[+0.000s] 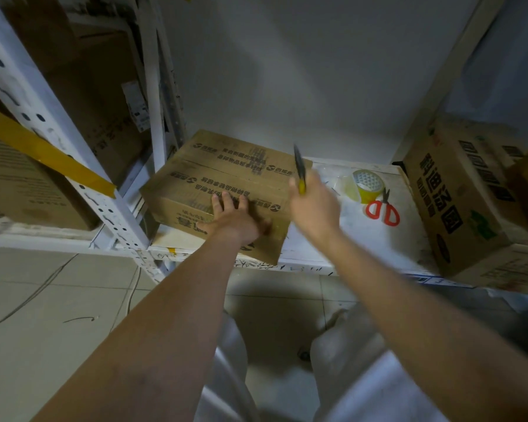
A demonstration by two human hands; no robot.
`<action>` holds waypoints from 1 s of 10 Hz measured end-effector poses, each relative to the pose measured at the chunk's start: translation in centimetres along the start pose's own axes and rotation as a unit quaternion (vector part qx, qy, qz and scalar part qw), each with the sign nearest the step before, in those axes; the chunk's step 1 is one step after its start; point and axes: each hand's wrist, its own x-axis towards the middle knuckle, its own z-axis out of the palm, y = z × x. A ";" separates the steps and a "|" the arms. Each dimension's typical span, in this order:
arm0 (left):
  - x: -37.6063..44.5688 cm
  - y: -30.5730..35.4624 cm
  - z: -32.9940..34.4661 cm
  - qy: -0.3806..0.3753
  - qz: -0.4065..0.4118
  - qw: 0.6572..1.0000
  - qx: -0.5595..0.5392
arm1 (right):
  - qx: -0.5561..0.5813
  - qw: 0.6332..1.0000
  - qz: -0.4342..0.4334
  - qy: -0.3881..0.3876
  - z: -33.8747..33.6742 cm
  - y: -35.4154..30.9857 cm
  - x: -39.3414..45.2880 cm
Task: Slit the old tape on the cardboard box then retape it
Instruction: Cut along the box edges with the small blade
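A brown cardboard box (pixel 195 175) with printed text lies on a white shelf (pixel 378 239), its top seam running left to right. My left hand (pixel 235 217) presses flat on the box's near top edge, fingers spread. My right hand (pixel 313 205) hovers over the box's right end and grips a yellow-and-black utility knife (pixel 300 169), blade end pointing up and away. A roll of yellowish tape (pixel 367 185) stands on the shelf to the right of the box.
Red-handled scissors (pixel 382 208) lie just in front of the tape roll. A larger printed carton (pixel 457 202) fills the shelf's right end. White perforated shelf posts (pixel 83 166) and more cartons (pixel 28 184) stand at the left. Tiled floor lies below.
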 end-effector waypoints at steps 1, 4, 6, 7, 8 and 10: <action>-0.5 -0.1 0.0 -0.007 0.000 1.000 -0.003 | -0.113 0.990 -0.088 0.002 -4.4 -4.9 3.7; -0.3 0.1 -0.4 -0.009 0.003 1.000 -0.004 | -0.345 0.912 -0.045 -0.218 -0.1 4.2 -2.5; 0.4 -0.1 0.0 -0.007 0.009 1.000 -0.003 | -0.391 0.897 -0.035 -0.204 0.4 3.8 -2.6; 0.3 0.0 0.0 -0.004 0.011 1.000 -0.002 | -0.403 0.892 -0.024 -0.202 0.6 3.0 -2.2; 0.0 0.1 -0.3 -0.008 -0.002 1.000 -0.009 | -0.419 0.881 -0.018 -0.217 1.0 2.5 -2.1; 0.0 0.1 -0.2 -0.009 -0.001 1.000 -0.008 | -0.420 0.886 -0.058 -0.190 1.1 2.7 -2.3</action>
